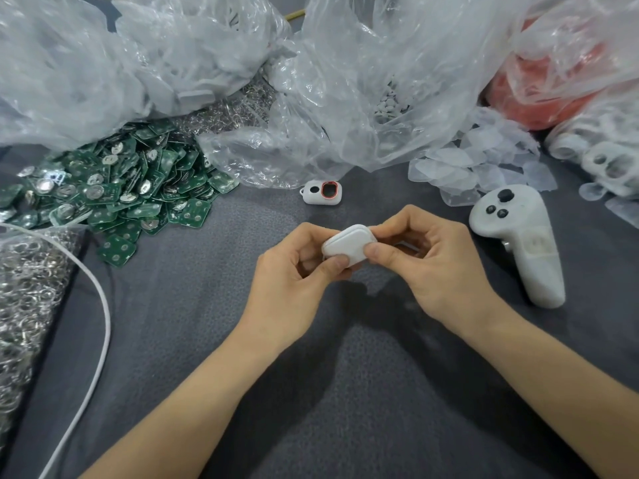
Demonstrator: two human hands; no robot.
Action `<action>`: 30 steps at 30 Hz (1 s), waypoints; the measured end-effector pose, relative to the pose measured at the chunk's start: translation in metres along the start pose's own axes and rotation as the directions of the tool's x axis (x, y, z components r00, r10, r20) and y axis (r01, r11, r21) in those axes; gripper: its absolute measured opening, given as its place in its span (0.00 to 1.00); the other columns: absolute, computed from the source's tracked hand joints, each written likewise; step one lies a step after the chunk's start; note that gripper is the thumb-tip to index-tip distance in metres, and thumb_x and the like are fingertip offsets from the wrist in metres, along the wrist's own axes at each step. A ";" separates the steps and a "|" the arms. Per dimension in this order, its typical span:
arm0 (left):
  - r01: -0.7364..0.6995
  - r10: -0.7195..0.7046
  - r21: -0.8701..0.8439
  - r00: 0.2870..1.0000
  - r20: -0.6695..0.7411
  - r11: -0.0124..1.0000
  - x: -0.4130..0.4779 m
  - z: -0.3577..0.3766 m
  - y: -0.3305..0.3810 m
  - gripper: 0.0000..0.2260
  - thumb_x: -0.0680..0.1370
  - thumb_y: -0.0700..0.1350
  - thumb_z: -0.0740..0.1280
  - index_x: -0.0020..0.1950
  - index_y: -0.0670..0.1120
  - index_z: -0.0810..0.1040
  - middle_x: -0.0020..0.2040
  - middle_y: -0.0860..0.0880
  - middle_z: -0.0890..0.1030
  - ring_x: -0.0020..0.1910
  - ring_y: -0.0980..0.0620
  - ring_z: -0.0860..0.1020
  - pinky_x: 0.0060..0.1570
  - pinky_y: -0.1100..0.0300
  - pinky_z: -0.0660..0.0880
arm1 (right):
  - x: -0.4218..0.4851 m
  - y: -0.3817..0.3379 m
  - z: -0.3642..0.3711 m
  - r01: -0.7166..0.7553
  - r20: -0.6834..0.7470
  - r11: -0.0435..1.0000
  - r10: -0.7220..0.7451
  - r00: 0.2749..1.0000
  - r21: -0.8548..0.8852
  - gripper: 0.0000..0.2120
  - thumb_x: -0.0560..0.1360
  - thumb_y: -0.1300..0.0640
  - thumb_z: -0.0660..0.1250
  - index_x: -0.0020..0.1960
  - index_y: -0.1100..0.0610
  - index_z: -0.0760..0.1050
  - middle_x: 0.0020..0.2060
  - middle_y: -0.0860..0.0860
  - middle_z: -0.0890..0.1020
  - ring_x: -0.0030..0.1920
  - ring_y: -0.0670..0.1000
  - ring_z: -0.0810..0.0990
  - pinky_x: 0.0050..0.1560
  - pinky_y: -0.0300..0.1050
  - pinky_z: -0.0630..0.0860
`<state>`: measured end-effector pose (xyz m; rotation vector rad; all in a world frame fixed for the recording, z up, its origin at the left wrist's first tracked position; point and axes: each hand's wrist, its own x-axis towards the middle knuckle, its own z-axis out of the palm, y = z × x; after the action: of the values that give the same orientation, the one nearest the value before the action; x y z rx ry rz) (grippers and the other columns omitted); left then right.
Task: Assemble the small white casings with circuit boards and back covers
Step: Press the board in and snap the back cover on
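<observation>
i see a smooth, rounded white casing [349, 245] just left of the matte controller [518, 243], above the grey fabric; my left hand [294, 274] and right hand [428, 257] pinch it, fingers curled.

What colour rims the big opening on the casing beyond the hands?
Red, on the small white plastic casing; head view.

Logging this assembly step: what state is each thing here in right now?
Casing: halves together, held in the air.
Left hand: pinches casing.
Right hand: pinches casing.
Second casing: lying flat, red-ringed hole up, untouched.
Boards: loose heap, untouched.
Controller: lying buttons up, untouched.
Cable: slack, lying curved.
</observation>
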<state>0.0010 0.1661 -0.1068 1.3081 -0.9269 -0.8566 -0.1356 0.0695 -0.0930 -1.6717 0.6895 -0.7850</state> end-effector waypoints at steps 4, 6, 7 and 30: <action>-0.019 0.018 0.101 1.000 0.011 0.995 -0.001 -0.001 -0.001 0.09 0.77 0.33 0.66 0.52 0.45 0.76 0.45 0.46 0.85 0.45 0.47 0.84 0.48 0.53 0.80 | 0.002 -0.002 -0.002 0.017 0.023 1.000 -0.017 1.000 -0.002 0.09 0.69 0.67 0.73 0.40 0.54 0.78 0.40 0.49 0.85 0.42 0.46 0.84 0.46 0.38 0.79; -0.106 0.096 0.267 0.994 0.048 0.958 -0.003 -0.001 -0.001 0.09 0.77 0.41 0.66 0.56 0.51 0.75 0.44 0.51 0.85 0.44 0.52 0.84 0.47 0.54 0.80 | 0.001 -0.005 -0.003 0.095 0.045 0.993 -0.092 0.995 -0.065 0.10 0.69 0.66 0.74 0.41 0.51 0.78 0.41 0.52 0.84 0.43 0.48 0.83 0.47 0.40 0.79; -0.148 0.134 0.335 0.989 0.065 0.931 -0.004 -0.002 0.000 0.09 0.77 0.44 0.65 0.57 0.53 0.75 0.45 0.53 0.84 0.43 0.55 0.83 0.46 0.56 0.79 | 0.000 -0.006 -0.003 0.148 0.061 0.983 -0.142 0.988 -0.109 0.10 0.69 0.64 0.74 0.42 0.51 0.78 0.42 0.52 0.82 0.44 0.49 0.83 0.47 0.40 0.79; 0.224 -0.156 -0.348 0.965 0.212 0.910 -0.004 -0.001 0.006 0.07 0.78 0.44 0.60 0.54 0.45 0.73 0.48 0.39 0.84 0.45 0.36 0.83 0.40 0.55 0.81 | -0.001 -0.001 -0.002 0.006 0.036 1.000 -0.007 0.999 0.022 0.12 0.74 0.67 0.68 0.51 0.51 0.81 0.41 0.50 0.84 0.39 0.47 0.82 0.40 0.41 0.79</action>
<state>0.0009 0.1705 -0.1008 1.0132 -0.7358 -1.2547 -0.1379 0.0697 -0.0918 -1.6650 0.6483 -0.7632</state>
